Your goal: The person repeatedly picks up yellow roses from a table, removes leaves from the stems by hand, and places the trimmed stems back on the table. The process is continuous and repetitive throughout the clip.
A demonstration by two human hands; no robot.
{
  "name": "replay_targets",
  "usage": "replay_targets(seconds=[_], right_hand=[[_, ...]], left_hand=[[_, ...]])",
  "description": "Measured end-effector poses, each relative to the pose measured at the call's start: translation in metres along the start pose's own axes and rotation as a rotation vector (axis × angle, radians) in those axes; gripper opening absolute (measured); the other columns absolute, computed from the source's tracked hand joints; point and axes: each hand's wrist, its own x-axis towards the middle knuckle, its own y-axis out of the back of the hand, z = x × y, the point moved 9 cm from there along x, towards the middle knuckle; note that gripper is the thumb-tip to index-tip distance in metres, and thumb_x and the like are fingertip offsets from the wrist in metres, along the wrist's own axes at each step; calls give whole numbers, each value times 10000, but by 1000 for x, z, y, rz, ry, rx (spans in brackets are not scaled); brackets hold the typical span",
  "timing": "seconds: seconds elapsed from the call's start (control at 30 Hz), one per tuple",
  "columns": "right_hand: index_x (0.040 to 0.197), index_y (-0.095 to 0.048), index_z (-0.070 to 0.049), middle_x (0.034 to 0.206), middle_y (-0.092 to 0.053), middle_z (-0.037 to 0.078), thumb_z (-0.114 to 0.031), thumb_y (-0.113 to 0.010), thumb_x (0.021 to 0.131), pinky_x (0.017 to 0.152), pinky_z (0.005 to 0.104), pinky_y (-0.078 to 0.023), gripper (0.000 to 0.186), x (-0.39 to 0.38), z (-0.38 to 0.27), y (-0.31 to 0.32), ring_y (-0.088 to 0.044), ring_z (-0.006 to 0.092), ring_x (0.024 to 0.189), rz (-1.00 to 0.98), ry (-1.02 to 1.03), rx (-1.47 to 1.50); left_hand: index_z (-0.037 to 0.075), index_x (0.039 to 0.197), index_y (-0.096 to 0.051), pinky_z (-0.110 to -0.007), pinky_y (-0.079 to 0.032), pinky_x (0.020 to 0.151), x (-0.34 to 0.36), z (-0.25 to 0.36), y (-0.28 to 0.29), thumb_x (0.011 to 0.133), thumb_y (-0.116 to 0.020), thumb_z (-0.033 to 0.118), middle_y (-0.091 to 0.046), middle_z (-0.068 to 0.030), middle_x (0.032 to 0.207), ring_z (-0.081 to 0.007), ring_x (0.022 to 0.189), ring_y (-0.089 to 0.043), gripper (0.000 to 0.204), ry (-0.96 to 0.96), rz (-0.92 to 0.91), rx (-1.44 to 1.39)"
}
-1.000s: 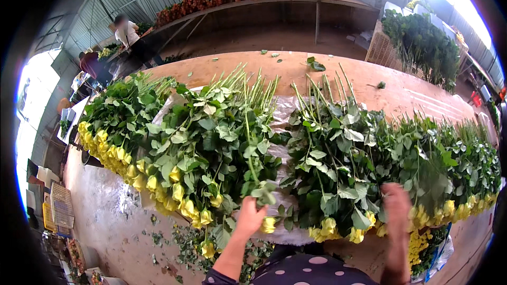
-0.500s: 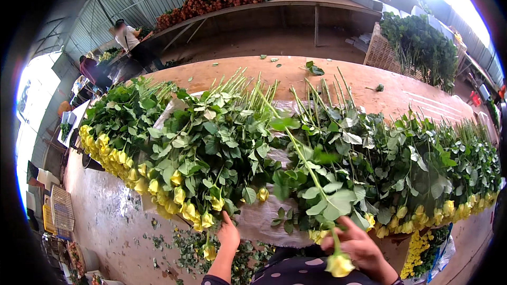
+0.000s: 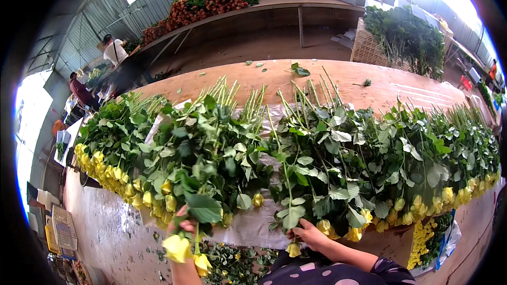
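Long-stemmed yellow roses (image 3: 97,163) lie in leafy piles across the wooden table (image 3: 248,76), heads toward me, stems pointing away, on pale crumpled sheeting (image 3: 245,232). My left hand (image 3: 184,227) is closed on rose stems at the near left; two yellow blooms (image 3: 178,248) dangle below it and large leaves partly cover its fingers. My right hand (image 3: 309,235) pinches one rose stem (image 3: 286,179) near its bloom (image 3: 294,249), at the near edge of the right-hand pile.
Behind, a long bench holds orange roses (image 3: 222,1); a wicker crate (image 3: 367,42) holds green stems. Two people (image 3: 115,53) (image 3: 80,89) work at the back left. Crates (image 3: 64,229) stand at the left. Fallen leaves (image 3: 227,264) litter the floor below.
The rose my right hand carried has been laid along the right pile, still held. My left hand has moved left and gripped stems with blooms, lifting them out over the near edge.
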Motion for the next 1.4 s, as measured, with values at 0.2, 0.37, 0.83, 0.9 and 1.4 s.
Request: replay_targets(seconds=[0.2, 0.37, 0.83, 0.9, 1.4], right_hand=[[992, -392, 17, 779, -529, 72, -92, -443, 790, 623, 243, -419, 235, 13, -8, 5, -511, 132, 673, 77, 121, -195], [1172, -345, -54, 758, -487, 45, -80, -406, 839, 593, 249, -420, 340, -80, -96, 33, -486, 128, 620, 115, 366, 442], [1160, -413, -39, 793, -545, 56, 4, -444, 763, 524, 226, -420, 400, -441, -187, 332, -501, 93, 639, 1368, 965, -306], [1160, -411, -42, 849, -562, 85, 34, -420, 743, 591, 268, -439, 424, -496, -232, 360, -538, 145, 700, 1618, 809, -720], [1107, -460, -49, 1039, -519, 110, -135, -444, 825, 743, 282, -418, 295, -362, -342, 342, -520, 174, 871, 1302, 996, -1093]], left_hand=[[-39, 823, -472, -301, -467, 663, 2, -10, 11, 654, -551, 40, -506, -109, 725, -209, 713, -514, 203, -51, 45, -368], [30, 1153, -358, -296, -447, 543, 0, -43, 53, 772, -491, 121, -544, -100, 824, -169, 606, -537, 414, 123, 349, 852], [28, 1001, -477, -387, -372, 746, 5, -120, 60, 698, -542, 323, -511, -192, 949, -323, 815, -499, 428, -187, 518, 2459], [42, 973, -466, -405, -382, 706, -4, -120, 45, 649, -591, 312, -466, -167, 947, -321, 786, -469, 440, -272, 679, 3120], [-2, 1142, -351, -333, -403, 744, 7, -104, -20, 699, -545, 248, -470, -148, 1033, -219, 888, -492, 544, 162, 407, 1470]])
